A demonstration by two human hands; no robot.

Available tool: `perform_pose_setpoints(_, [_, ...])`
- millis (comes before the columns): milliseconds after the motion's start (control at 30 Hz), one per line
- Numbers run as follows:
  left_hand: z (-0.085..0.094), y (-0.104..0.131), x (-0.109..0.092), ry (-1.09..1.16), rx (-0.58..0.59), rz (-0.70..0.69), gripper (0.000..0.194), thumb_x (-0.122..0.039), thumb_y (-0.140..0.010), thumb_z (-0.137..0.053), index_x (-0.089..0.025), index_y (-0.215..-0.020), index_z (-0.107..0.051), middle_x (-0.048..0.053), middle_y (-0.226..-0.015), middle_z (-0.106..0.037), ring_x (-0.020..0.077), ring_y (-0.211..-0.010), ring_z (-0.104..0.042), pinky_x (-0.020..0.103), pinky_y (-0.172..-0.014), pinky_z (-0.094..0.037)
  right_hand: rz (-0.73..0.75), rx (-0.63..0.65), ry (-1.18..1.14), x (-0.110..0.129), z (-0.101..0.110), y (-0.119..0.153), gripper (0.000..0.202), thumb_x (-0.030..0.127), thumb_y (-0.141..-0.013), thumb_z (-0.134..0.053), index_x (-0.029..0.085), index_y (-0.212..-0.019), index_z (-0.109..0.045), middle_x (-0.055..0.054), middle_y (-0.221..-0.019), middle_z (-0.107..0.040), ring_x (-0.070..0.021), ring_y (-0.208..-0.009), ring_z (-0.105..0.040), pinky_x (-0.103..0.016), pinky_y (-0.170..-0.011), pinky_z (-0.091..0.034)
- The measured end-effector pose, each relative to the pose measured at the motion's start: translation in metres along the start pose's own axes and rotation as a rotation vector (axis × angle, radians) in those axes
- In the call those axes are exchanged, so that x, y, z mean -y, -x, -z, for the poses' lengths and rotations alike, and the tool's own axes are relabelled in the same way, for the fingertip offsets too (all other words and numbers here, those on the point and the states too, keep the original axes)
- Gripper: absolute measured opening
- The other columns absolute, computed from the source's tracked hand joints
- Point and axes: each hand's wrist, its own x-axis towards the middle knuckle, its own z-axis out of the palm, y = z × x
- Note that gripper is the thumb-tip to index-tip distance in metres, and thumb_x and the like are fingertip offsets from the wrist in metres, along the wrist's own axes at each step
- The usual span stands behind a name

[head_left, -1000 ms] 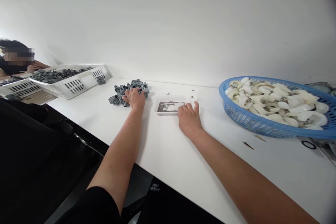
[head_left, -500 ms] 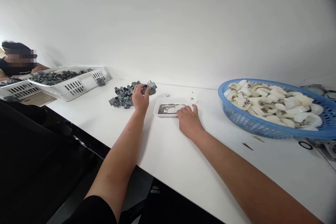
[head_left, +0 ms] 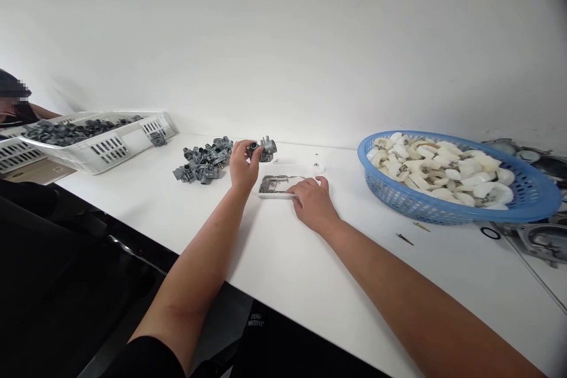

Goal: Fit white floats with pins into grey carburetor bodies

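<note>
My left hand (head_left: 243,164) is closed on a grey cast-metal carburetor body (head_left: 267,149), held up above the table with its round opening showing. Left of it lies a heap of similar carburetor bodies (head_left: 204,160). A shallow white tray (head_left: 277,195) of thin metal pins (head_left: 268,183) stands in front of me. At its front right corner is my right hand (head_left: 313,201), fingers bent over the rim and thumb low by the front wall. It appears to grip the tray; whether a pin is between the fingertips is hidden.
To the right stands a blue basket (head_left: 394,202) of whitish plastic parts. Two small pointed pieces (head_left: 404,239) and a black ring (head_left: 490,233) lie before it. White crates (head_left: 95,156) with grey parts stand left, near another person (head_left: 15,97).
My left hand has brought the carburetor body slightly right, clear of the heap. The tray has shifted a little right relative to the table. The view has turned slightly right.
</note>
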Motion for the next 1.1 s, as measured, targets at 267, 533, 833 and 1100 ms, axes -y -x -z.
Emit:
perform_pose_setpoints(267, [-0.022, 0.012, -0.022, 0.448, 0.078, 0.394, 0.041, -0.058, -0.086, -0.067, -0.018, -0.095, -0.062, 0.002, -0.082, -0.063, 0.0129, -0.074, -0.061, 0.027, -0.072, -0.054, -0.085, -0.332, 0.022, 0.004, -0.003, 0.000, 0.076, 0.043, -0.083, -0.071, 0.012, -0.145, -0.042, -0.020, -0.143, -0.055, -0.0371, -0.140, -0.040, -0.057, -0.118, -0.019])
perform_pose_setpoints(533, [-0.028, 0.029, -0.053, 0.807, 0.437, 0.642, 0.048, -0.060, -0.080, -0.075, -0.015, -0.097, -0.069, 0.007, -0.092, -0.071, 0.0164, -0.082, -0.068, 0.030, -0.075, -0.057, -0.076, -0.588, -0.098, 0.000, -0.003, 0.000, 0.088, 0.052, -0.091, -0.061, 0.017, -0.157, -0.016, -0.021, -0.155, -0.044, -0.0355, -0.146, -0.038, -0.057, -0.117, -0.028])
perform_pose_setpoints(833, [-0.040, 0.052, -0.075, 0.906, 0.676, 0.790, 0.027, -0.044, -0.089, -0.070, -0.017, -0.094, -0.071, 0.004, -0.091, -0.069, 0.0152, -0.081, -0.065, 0.028, -0.078, -0.055, -0.096, -0.641, -0.387, -0.008, 0.009, 0.000, 0.063, 0.056, -0.085, -0.065, 0.020, -0.133, -0.046, -0.014, -0.121, -0.068, -0.0305, -0.113, -0.064, -0.051, -0.105, -0.047])
perform_pose_setpoints(1100, [-0.040, 0.063, -0.085, 0.945, 0.746, 0.810, 0.027, -0.046, -0.091, -0.063, -0.020, -0.088, -0.068, 0.005, -0.090, -0.067, 0.0195, -0.089, -0.065, 0.033, -0.081, -0.059, -0.189, -0.491, -0.471, -0.011, 0.051, 0.016, 0.046, 0.050, -0.075, -0.075, 0.023, -0.108, -0.058, -0.005, -0.105, -0.071, -0.0227, -0.095, -0.067, -0.034, -0.086, -0.054])
